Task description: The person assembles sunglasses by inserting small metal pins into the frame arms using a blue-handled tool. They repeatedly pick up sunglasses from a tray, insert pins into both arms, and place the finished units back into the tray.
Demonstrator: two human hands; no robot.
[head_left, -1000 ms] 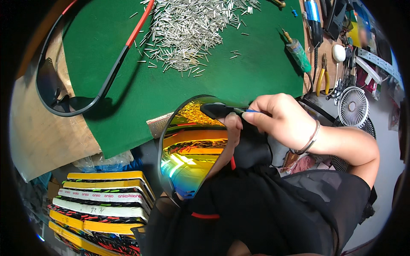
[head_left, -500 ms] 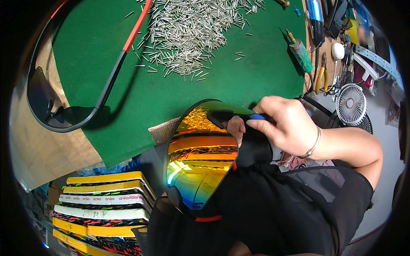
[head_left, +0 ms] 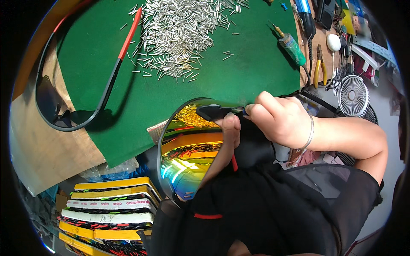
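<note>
A pair of sunglasses with a large mirrored orange-yellow lens [head_left: 192,149] is held up close to my body, tilted. My left hand [head_left: 229,134] is closed around its frame near the black temple hinge [head_left: 209,112]; its thumb shows in front, while the palm is partly hidden. My right hand [head_left: 279,121] pinches a slim tool with a blue part [head_left: 245,112], its tip at the hinge end. Most of that tool is covered by my fingers. A red temple tip [head_left: 208,216] shows against my dark clothing.
On the green mat [head_left: 239,72] lie a heap of small metal pins [head_left: 175,38] and a green-handled tool [head_left: 292,48]. Dark sunglasses [head_left: 64,123] with red temple tips stand at left. Yellow pliers [head_left: 319,68] and a white fan [head_left: 352,96] are at right; stacked trays [head_left: 111,205] stand lower left.
My left thumb has come into view at the hinge, and the sunglasses have shifted slightly left. My right hand has moved left with the slim tool, its tip now against the hinge.
</note>
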